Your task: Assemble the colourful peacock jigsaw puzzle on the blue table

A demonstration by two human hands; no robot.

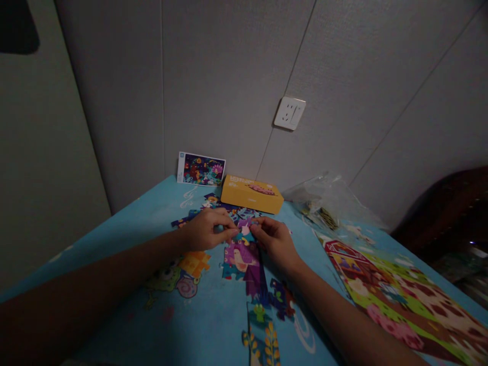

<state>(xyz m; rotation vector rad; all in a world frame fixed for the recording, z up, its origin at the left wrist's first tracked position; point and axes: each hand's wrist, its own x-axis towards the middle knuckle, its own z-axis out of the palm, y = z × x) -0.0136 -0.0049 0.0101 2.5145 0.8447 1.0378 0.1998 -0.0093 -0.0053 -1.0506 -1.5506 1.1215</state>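
In the head view, a purple and teal jigsaw piece (245,231) with a white figure is between my two hands. My left hand (209,229) is closed, thumb and forefinger pinched at the piece's left edge. From the other side, the closed fingers of my right hand (276,241) grip its right edge. Just below lies a joined purple puzzle section (241,259) with a pale snail-like figure. A longer joined strip (259,310) runs on toward me. Loose dark blue pieces (280,300) lie beside it, and an orange section (194,264) lies to the left.
A picture card (201,169) leans on the wall beside a yellow box (251,194). A clear plastic bag (331,203) holds greenish-brown pieces. On the right lies a farm-scene puzzle (404,300). The blue tablecloth (125,229) has printed cartoon figures. A socket (290,113) is on the wall.
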